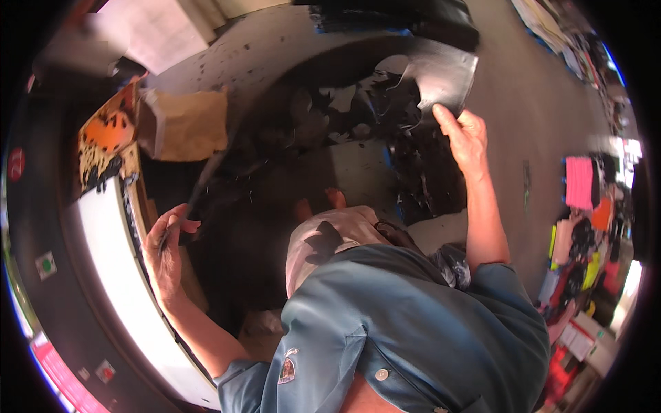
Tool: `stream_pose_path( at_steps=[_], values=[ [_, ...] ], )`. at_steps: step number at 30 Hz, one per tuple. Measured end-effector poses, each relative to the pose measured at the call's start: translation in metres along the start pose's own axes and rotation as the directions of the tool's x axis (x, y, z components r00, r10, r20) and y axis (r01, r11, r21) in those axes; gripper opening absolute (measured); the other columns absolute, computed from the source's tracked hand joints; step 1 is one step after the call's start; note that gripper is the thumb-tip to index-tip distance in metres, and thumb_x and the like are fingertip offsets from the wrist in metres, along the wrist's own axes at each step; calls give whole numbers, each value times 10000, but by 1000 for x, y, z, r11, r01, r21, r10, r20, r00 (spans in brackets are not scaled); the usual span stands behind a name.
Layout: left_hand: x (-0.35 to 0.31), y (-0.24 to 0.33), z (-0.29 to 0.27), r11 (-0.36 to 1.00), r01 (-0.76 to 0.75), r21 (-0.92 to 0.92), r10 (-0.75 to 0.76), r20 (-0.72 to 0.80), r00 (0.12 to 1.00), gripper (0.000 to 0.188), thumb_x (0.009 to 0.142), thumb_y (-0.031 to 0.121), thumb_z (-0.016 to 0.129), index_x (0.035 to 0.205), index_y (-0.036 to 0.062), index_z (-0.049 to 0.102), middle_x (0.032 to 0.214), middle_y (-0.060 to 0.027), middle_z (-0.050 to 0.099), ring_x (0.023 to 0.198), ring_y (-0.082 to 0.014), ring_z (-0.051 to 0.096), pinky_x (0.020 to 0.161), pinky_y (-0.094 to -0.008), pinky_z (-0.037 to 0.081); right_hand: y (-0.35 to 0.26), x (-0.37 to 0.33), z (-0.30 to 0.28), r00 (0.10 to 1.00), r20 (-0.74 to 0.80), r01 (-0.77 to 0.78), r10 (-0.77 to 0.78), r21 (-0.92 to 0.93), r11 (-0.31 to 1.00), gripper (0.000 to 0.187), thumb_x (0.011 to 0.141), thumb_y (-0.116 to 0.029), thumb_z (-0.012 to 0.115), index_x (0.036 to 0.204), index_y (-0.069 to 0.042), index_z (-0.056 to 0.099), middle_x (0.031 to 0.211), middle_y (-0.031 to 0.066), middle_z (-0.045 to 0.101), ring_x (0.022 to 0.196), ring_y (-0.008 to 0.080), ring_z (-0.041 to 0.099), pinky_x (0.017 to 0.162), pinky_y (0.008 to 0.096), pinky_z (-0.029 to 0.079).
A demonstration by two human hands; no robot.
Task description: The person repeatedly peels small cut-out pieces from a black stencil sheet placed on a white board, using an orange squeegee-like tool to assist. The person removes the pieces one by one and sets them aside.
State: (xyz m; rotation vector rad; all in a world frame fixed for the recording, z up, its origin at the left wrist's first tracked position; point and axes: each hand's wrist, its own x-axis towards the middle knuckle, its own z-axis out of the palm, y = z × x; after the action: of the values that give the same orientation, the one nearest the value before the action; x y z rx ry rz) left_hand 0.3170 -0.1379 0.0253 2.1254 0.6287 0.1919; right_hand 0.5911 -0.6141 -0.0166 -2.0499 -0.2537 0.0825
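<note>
My right hand (468,141) is raised at the right, thumb and fingers pinched on the corner of a glossy black sheet (446,74). From there the dark material sweeps leftward across the middle, with irregular gaps that look like cut-outs. My left hand (165,251) is at the left, beside a white surface, its fingers closed on a thin dark edge (206,177). This edge appears to belong to the same sheet, though blur and shadow hide where the two ends join. Below the sheet, bare feet (335,198) show near my knees.
At the left run a long white surface (113,251) and a dark machine-like frame (51,227). Brown paper (191,124) and an orange, black-spotted piece (107,134) lie beyond. Black scraps (430,172) cover the floor. A black stack (420,17) is at the back, colourful fabric piles (582,182) at right.
</note>
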Motion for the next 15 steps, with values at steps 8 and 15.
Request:
stream_pose_path(
  at_steps=[8, 15],
  values=[
    [69, 88, 69, 905, -170, -389, 359, 487, 796, 297, 1062, 44, 666, 1345, -21, 729, 966, -119, 797, 966, -205, 767, 942, -338, 587, 21, -81, -126, 729, -628, -303, 273, 62, 951, 279, 977, -308, 849, 807, -112, 748, 753, -89, 599, 702, 19, 482, 626, 224, 355],
    [66, 182, 157, 780, -116, -615, 590, 661, 464, 321, 1101, 152, 667, 1342, -53, 724, 975, -96, 803, 940, -159, 740, 922, -317, 566, 4, -166, -288, 583, -799, -54, 147, 143, 988, 206, 996, -252, 820, 1056, -55, 809, 1008, -9, 767, 863, 82, 668, 773, 242, 510]
  ],
)
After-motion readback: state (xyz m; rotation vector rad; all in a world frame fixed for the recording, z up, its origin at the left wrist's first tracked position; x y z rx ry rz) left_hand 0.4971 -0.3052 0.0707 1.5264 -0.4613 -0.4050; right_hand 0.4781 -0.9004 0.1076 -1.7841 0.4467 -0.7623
